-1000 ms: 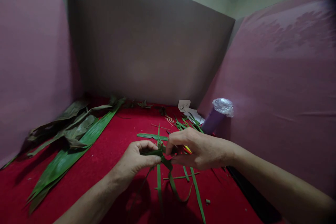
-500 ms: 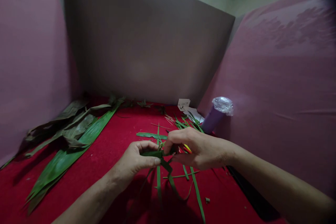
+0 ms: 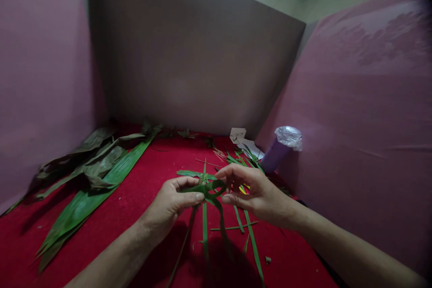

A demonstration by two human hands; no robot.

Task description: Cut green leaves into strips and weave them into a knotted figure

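Thumb and fingers of my left hand pinch a folded green leaf strip. The strip curls into a round loop on the right side of the pinch, and a long tail hangs down over the red cloth. Close by that loop, my right hand has its thumb and fingers apart; its index fingertip is near or touching the loop, I cannot tell which. Beneath the right palm, a yellow and red object shows in part, its kind hidden by the fingers.
Large green and dried leaves lie on the left of the red cloth. Cut leaf strips spread below and behind my hands. A purple cylinder with a clear plastic top and white papers stand and lie at the back right.
My right fingers have come away from the strip and spread apart. The strip now shows an open loop beside my left fingertips. My left hand keeps its hold.
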